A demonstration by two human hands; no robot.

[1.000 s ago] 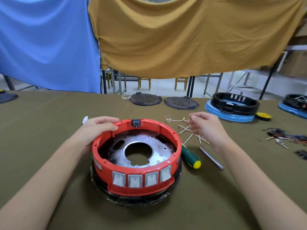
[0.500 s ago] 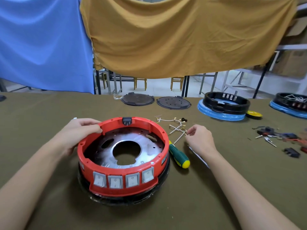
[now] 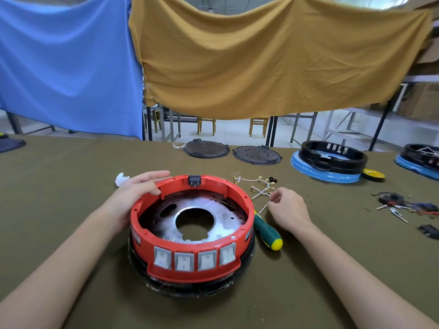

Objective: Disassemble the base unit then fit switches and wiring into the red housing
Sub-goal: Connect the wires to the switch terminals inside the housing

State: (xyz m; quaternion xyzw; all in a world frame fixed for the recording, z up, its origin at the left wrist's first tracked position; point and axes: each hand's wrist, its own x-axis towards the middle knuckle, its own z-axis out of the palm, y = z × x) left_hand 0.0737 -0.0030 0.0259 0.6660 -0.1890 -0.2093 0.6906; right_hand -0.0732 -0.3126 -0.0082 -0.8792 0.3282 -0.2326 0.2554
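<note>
While our left hand (image 3: 136,193) rests on the far-left rim of the red housing (image 3: 192,224), fingers nearly straight and the thumb hooked over the rim's inner edge, our right hand (image 3: 288,207) curls over the white wires (image 3: 257,189) just right of the housing, fingertips pinching one thin wire end. We see the housing sitting on a black base wrapped in clear film (image 3: 190,284), near the middle of the olive-covered table (image 3: 71,176). Four grey rocker switches (image 3: 194,258) line its near face, a black socket (image 3: 194,180) sits in its far rim, and a metal plate with a round hole (image 3: 194,220) lies inside. A green-and-yellow screwdriver (image 3: 267,231) lies between the housing and our right wrist. Two dark round lids (image 3: 231,151) rest farther back.
</note>
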